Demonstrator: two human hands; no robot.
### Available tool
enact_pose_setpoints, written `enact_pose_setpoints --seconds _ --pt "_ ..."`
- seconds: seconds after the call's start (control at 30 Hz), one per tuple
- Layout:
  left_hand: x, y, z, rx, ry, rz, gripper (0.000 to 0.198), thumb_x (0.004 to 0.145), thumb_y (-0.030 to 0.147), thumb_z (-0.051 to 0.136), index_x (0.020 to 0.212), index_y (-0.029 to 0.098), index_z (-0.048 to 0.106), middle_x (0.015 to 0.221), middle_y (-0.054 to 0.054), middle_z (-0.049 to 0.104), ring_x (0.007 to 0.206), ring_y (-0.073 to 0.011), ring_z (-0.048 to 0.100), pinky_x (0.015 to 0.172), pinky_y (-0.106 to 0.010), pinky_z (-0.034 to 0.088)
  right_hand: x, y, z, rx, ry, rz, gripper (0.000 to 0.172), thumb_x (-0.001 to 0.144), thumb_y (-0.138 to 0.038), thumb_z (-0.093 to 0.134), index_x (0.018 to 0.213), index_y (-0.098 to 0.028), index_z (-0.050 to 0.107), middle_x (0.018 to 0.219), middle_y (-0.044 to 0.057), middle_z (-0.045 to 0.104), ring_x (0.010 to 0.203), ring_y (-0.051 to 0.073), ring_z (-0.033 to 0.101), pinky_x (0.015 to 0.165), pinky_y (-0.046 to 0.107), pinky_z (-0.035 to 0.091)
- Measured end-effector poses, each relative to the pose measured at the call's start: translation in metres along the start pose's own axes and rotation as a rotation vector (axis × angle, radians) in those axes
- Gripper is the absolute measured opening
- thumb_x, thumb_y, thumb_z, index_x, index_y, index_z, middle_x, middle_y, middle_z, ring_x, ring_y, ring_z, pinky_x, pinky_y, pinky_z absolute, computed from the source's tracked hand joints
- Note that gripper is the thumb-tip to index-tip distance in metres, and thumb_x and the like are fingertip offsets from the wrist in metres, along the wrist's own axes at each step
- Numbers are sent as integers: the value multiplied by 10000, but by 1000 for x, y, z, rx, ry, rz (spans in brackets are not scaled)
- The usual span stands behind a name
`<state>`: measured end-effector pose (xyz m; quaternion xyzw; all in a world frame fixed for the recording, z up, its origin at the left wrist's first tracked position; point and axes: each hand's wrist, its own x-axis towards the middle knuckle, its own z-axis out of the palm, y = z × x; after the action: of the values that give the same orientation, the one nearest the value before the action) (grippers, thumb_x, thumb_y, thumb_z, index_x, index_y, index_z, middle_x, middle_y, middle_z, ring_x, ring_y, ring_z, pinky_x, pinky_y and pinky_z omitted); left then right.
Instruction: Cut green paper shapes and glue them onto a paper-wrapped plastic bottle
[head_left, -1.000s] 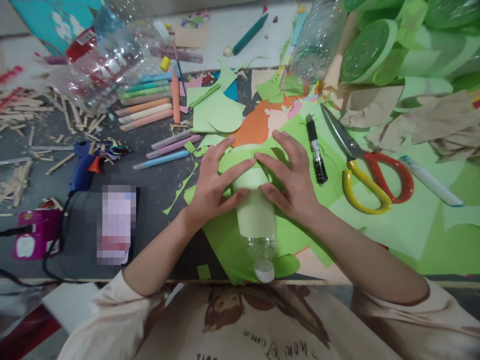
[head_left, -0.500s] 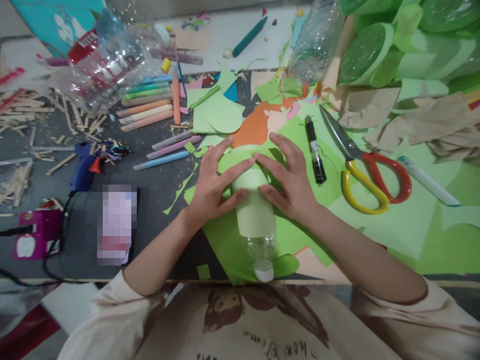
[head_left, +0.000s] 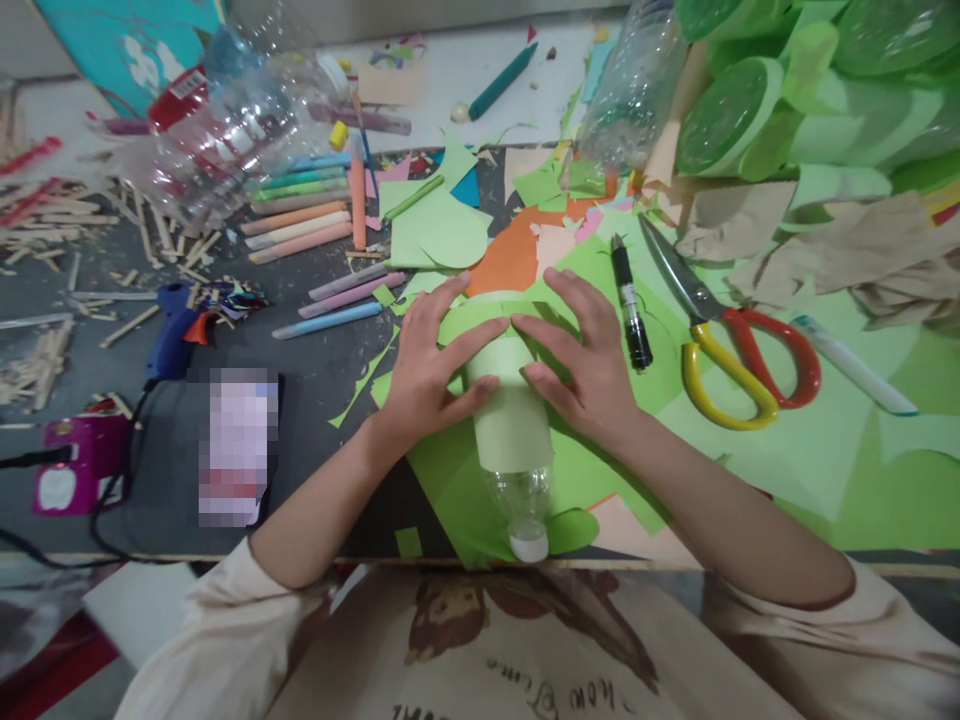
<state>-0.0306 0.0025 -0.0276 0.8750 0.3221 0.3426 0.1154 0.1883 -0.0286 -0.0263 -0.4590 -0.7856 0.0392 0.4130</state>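
Observation:
A clear plastic bottle [head_left: 521, 492] wrapped in pale green paper [head_left: 510, 430] lies on its side in front of me, its white cap [head_left: 529, 543] pointing at my body. A brighter green paper piece [head_left: 480, 322] lies across its far part. From the left, my left hand [head_left: 435, 365] holds the bottle, index fingertip pressing the paper on top and thumb against the wrap. My right hand [head_left: 581, 360] grips it from the right in the same way, the two index fingertips nearly touching. The fingers are spread around the bottle; its underside is hidden.
Scissors [head_left: 701, 300] and a black pen [head_left: 630, 305] lie right, on green sheets [head_left: 795, 460]. Left are a phone [head_left: 236, 445], a blue glue gun [head_left: 172, 330] and several markers [head_left: 307, 220]. Clear bottles [head_left: 240, 130] and green paper-wrapped bottles [head_left: 727, 115] stand at the back.
The view has shifted very slightly. Both hands stay in place on the wrapped bottle, with no other visible difference.

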Motion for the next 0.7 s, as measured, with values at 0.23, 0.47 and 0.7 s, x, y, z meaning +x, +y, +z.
enact_pose_setpoints --seconds 0.23,0.47,0.7 --pt "-2 0 2 25 4 -25 529 977 618 361 1486 475 358 1624 -8 329 1464 -300 408 1188 -551 358 0 3 0 -36 19 1 342 1022 -433 399 1308 -338 561 1443 86 540 1368 282 504 1126 555 425" --pt "-4 -4 3 -21 -1 -45 634 942 637 427 1530 508 228 1593 3 390 1449 -306 434 1177 -576 367 -2 5 -1 3 -69 -31 431 1019 -419 407 1438 -344 477 1496 84 503 1416 285 462 1148 551 400" --pt "-5 -3 2 34 0 -6 562 963 598 432 1486 400 373 1593 -68 387 1458 -297 407 1188 -553 348 -3 5 0 -15 -80 -33 416 1018 -417 414 1417 -327 485 1468 109 523 1407 292 475 1132 555 413"
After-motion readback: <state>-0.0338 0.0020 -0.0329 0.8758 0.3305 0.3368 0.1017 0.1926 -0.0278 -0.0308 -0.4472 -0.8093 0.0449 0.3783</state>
